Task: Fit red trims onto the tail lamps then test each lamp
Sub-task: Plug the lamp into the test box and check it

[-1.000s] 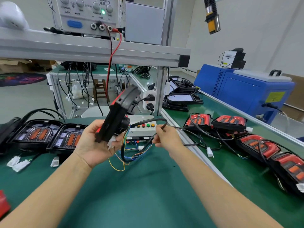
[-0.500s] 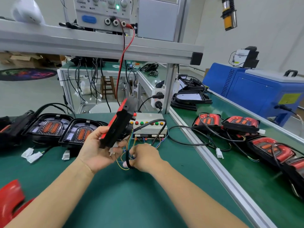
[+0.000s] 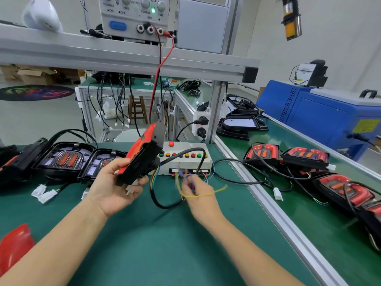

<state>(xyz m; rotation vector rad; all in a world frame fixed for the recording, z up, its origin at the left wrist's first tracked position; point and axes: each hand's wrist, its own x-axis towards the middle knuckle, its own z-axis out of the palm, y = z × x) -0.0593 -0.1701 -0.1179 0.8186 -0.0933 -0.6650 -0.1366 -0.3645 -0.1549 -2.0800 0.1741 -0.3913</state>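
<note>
The tail lamp (image 3: 142, 155) is up off the green surface (image 3: 160, 244), held tilted on edge just in front of the white test box (image 3: 186, 159) near the far edge. It looks like a rigid moulded housing, light enough for one hand, with a glossy red trim on its face that I'd guess would scuff or pop loose if squeezed; the black back shell is the safer place to take it, and the trailing black cable (image 3: 165, 205) and thin coloured leads want gentle handling rather than a tug. The left hand (image 3: 115, 188) does just that, fingers and thumb curled round the lower end of the housing. The right hand (image 3: 198, 193) is low over the surface just before the box's connector row, blurred, its fingers apparently pinching the loose wires (image 3: 206, 194), a yellow one looping out to the side; exactly how tightly I cannot tell.
</note>
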